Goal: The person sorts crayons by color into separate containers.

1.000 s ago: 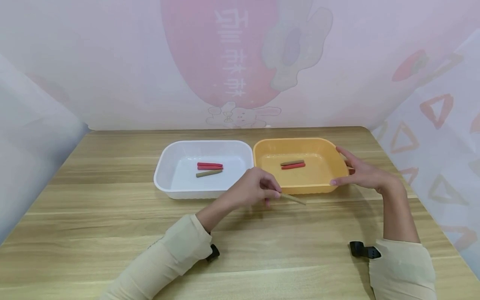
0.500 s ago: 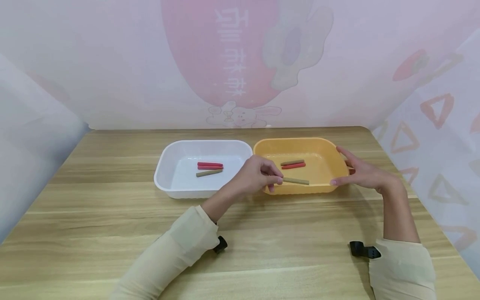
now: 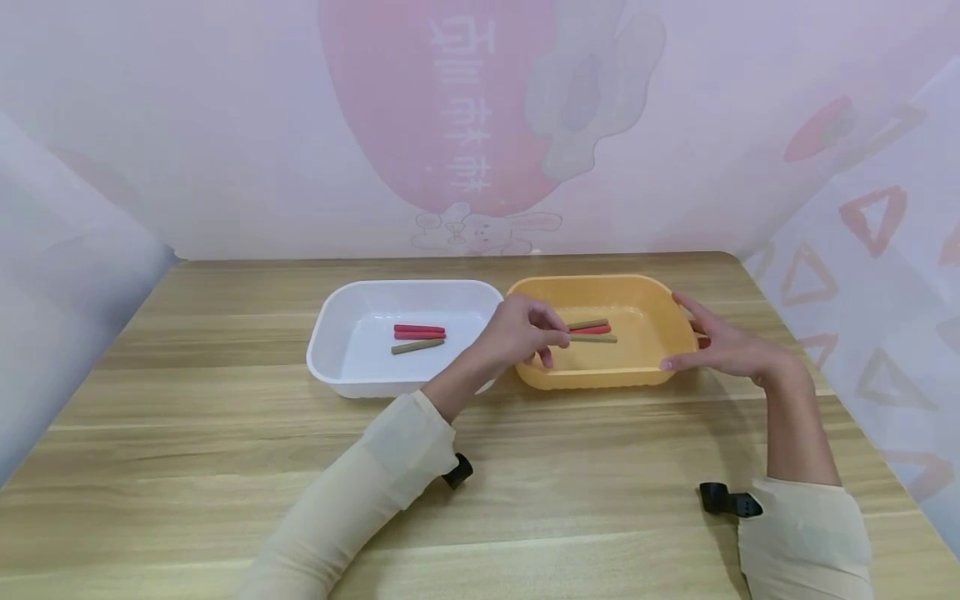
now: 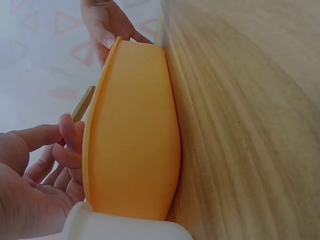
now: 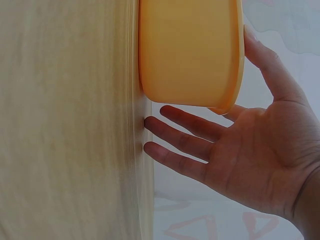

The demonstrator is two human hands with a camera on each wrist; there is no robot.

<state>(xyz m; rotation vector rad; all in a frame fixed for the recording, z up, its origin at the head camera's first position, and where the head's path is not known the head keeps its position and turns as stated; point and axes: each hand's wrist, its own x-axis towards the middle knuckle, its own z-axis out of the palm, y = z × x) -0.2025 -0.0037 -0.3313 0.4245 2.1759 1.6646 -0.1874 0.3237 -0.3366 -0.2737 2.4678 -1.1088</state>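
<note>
In the head view my left hand (image 3: 517, 335) pinches one end of an olive-brown crayon-like stick (image 3: 597, 338) over the yellow tray (image 3: 600, 379). The stick lies roughly level, its free end pointing right. Below and behind it, a red stick (image 3: 597, 330) and another olive-brown stick (image 3: 589, 323) lie in the tray, partly hidden by my fingers. My right hand (image 3: 731, 348) is at the tray's right end, thumb on the front rim. In the right wrist view its other fingers (image 5: 182, 142) stretch out straight, several fingertips reaching the tabletop.
A white tray (image 3: 360, 389) stands against the yellow tray's left side. It holds two red sticks (image 3: 418, 332) and an olive-brown stick (image 3: 417, 346). Both trays stand on a wood-grain table (image 3: 562, 500), with a printed wall (image 3: 247, 133) behind.
My left hand has carried the olive-brown stick from in front of the yellow tray, up past its front rim, to over the sticks inside. My right hand has stayed in place.
</note>
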